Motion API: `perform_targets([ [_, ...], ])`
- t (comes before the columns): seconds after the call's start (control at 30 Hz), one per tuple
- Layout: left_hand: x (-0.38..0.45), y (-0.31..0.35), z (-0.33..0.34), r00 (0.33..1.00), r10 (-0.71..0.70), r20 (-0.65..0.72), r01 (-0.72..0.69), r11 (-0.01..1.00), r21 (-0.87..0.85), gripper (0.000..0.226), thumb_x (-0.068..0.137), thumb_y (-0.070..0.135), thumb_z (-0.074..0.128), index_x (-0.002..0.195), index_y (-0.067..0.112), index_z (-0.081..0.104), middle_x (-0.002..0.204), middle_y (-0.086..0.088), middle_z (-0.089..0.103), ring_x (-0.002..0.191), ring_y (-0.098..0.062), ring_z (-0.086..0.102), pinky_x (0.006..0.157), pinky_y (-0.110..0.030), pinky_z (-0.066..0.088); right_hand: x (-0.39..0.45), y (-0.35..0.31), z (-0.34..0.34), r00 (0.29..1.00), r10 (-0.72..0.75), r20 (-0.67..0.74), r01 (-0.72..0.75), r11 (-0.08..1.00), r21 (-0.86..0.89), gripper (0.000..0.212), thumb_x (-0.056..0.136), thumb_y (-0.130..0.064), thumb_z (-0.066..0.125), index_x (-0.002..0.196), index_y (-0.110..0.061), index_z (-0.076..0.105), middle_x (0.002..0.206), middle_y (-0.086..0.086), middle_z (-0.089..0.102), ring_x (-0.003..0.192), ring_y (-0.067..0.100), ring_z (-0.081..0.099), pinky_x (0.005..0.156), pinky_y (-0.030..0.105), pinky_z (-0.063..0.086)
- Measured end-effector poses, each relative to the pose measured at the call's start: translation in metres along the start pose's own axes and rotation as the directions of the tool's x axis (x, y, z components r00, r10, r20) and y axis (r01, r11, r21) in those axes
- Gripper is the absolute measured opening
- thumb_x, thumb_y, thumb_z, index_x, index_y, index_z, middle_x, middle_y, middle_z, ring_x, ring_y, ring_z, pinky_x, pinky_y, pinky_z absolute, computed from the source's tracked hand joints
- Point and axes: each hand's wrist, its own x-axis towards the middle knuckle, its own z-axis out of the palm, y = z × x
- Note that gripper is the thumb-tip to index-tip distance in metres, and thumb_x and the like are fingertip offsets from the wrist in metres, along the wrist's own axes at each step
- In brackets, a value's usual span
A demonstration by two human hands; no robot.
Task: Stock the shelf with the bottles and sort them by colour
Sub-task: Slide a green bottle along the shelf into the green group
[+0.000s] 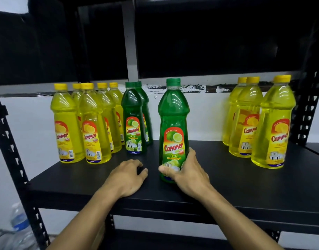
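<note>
The tall green clear-plastic bottle with a green screw cap (173, 130) stood upright on the black shelf board (245, 184), near its front edge and about mid-width, its long axis vertical. The right hand (188, 173) gripped it low down, thumb across the front of the base and fingers (190, 156) curled round its right side. The left hand (127, 176) rested on the board just to the bottle's left, apart from it, fingers loosely curled and holding nothing. The pair of green bottles (135, 120) it seemingly belonged with stood back and to the left, so the move would run that way. Its label read "Cammer", "NEW", "LIME" and "Dishwashing Liquid". Left of the greens stood a cluster of yellow bottles with yellow caps (86, 123); three more yellow bottles (259, 121) stood well apart at the right, all labelled "Cammer".
</note>
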Motion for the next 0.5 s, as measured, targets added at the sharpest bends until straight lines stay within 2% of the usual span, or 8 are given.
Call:
perform_targets([
  [0.1,0.000,-0.001,-0.001,1.000,0.002,0.015,-0.002,1.000,-0.017,0.036,0.098,0.045,0.043,0.125,0.026,0.057,0.129,0.007,0.056,0.119,-0.016,0.049,0.096,-0.032,0.043,0.003,0.008,-0.007,0.993,-0.078,0.087,0.073,0.996,0.057,0.099,0.063,-0.076,0.065,0.140,-0.036,0.017,0.130,-0.013,0.052,0.116,0.012,0.055,0.099,0.045,0.046],
  [0.2,-0.005,0.000,-0.005,0.999,0.005,-0.031,-0.009,0.995,-0.103,0.035,0.101,0.045,0.034,0.113,0.025,0.060,0.117,0.005,0.061,0.113,-0.019,0.054,0.092,-0.036,0.044,0.006,0.015,-0.024,0.989,-0.094,0.116,0.070,0.979,0.192,0.092,0.079,-0.074,0.043,0.152,-0.029,0.011,0.134,-0.019,0.044,0.125,0.009,0.047,0.109,0.038,0.037],
  [0.27,-0.013,0.009,-0.011,0.990,-0.014,-0.137,-0.026,0.957,-0.290,0.045,0.100,0.053,0.028,0.108,0.023,0.060,0.110,0.005,0.064,0.108,-0.018,0.057,0.091,-0.037,0.045,0.015,0.023,-0.036,0.998,-0.055,0.018,0.049,0.960,0.274,0.089,0.079,-0.081,0.029,0.150,-0.026,0.026,0.139,-0.012,0.046,0.127,0.011,0.046,0.112,0.040,0.034],
  [0.3,-0.019,0.018,-0.015,0.986,-0.030,-0.167,-0.041,0.913,-0.407,0.048,0.098,0.058,0.028,0.113,0.025,0.059,0.113,0.006,0.064,0.107,-0.016,0.057,0.092,-0.035,0.044,0.023,0.028,-0.041,0.999,-0.028,-0.041,0.038,0.965,0.261,0.085,0.081,-0.081,0.027,0.145,-0.025,0.035,0.141,-0.005,0.049,0.128,0.014,0.048,0.111,0.043,0.035],
  [0.33,-0.025,0.029,-0.018,0.987,-0.034,-0.154,-0.049,0.862,-0.505,0.054,0.093,0.066,0.032,0.123,0.028,0.055,0.119,0.009,0.061,0.109,-0.012,0.056,0.094,-0.033,0.042,0.032,0.032,-0.046,0.996,-0.012,-0.092,0.033,0.973,0.230,0.075,0.087,-0.075,0.030,0.140,-0.024,0.043,0.140,-0.002,0.052,0.127,0.017,0.050,0.109,0.045,0.037],
  [0.4,-0.032,0.056,-0.020,0.998,-0.013,-0.061,-0.028,0.779,-0.626,0.092,0.074,0.086,0.043,0.144,0.027,0.033,0.136,0.011,0.051,0.118,-0.009,0.052,0.103,-0.036,0.041,0.047,0.039,-0.051,0.986,0.008,-0.167,-0.003,0.999,0.032,0.051,0.096,-0.055,0.041,0.134,-0.021,0.048,0.136,0.001,0.055,0.124,0.021,0.051,0.105,0.046,0.039],
  [0.43,-0.034,0.071,-0.017,0.999,-0.028,-0.016,0.011,0.768,-0.640,0.111,0.062,0.091,0.050,0.148,0.027,0.022,0.142,0.009,0.047,0.123,-0.011,0.050,0.105,-0.039,0.041,0.051,0.041,-0.052,0.984,0.002,-0.177,-0.020,0.995,-0.101,0.046,0.097,-0.047,0.045,0.135,-0.020,0.048,0.136,0.002,0.054,0.125,0.023,0.050,0.104,0.046,0.040],
  [0.5,-0.034,0.095,-0.009,0.994,-0.106,0.000,0.085,0.795,-0.601,0.124,0.051,0.088,0.062,0.147,0.027,0.012,0.141,0.006,0.045,0.122,-0.016,0.052,0.103,-0.039,0.044,0.055,0.045,-0.048,0.989,-0.028,-0.145,-0.021,0.945,-0.326,0.047,0.097,-0.041,0.048,0.138,-0.019,0.043,0.142,0.005,0.046,0.131,0.024,0.042,0.102,0.045,0.040],
])
